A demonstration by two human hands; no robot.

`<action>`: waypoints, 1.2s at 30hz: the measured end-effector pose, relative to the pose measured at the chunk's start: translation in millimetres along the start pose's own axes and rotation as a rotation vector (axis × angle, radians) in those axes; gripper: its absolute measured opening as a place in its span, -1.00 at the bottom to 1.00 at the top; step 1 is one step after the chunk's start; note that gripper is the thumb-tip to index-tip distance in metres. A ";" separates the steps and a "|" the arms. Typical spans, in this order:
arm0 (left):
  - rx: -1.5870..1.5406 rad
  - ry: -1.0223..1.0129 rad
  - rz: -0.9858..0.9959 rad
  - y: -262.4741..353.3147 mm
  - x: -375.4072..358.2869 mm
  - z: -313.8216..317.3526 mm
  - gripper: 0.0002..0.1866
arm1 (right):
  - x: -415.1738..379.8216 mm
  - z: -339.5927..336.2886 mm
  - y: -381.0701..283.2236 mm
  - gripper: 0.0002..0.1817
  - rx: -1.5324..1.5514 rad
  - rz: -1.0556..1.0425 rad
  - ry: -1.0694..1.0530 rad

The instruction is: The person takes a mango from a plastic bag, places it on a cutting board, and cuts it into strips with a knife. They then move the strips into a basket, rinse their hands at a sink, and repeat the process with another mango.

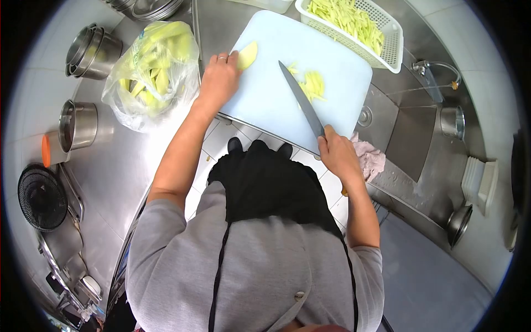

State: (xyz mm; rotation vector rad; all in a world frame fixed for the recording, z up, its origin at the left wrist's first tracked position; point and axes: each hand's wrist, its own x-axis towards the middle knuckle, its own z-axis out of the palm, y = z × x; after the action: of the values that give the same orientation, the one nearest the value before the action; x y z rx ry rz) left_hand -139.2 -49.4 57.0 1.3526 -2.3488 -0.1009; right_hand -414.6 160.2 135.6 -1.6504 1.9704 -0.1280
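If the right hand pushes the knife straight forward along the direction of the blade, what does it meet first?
Probably nothing on the cutting board at first: the right hand aims the knife at bare board between the potato piece and the cut strips. Depth is hard to judge.

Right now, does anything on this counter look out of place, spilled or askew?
Nothing stands out. The left hand holds a potato piece on the cutting board; the right hand grips the knife.
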 end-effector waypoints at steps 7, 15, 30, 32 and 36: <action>-0.411 0.124 -0.201 12.0 -13.2 -11.1 -0.81 | -2.4 5.6 -1.7 -0.78 0.040 0.014 0.035; -0.132 0.047 0.051 36.9 -23.6 -2.3 -0.84 | -1.9 15.8 -9.8 -0.81 0.019 -0.010 -0.009; -0.322 0.007 0.001 60.5 -34.4 18.3 -0.89 | -12.1 7.3 -12.6 -0.88 -0.135 -0.096 -0.019; -0.260 0.004 -0.003 65.1 -32.1 17.6 -0.92 | -11.0 0.0 -17.7 -0.88 -0.171 -0.106 -0.003; -0.188 -0.044 -0.024 74.9 -28.4 9.7 -0.93 | -3.8 -7.0 -21.3 -0.87 -0.234 -0.157 -0.022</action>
State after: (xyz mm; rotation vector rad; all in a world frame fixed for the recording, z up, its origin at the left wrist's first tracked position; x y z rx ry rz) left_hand -191.3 12.2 59.2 1.2984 -2.2938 -0.3529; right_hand -398.9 156.8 151.6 -1.9469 1.8968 0.0650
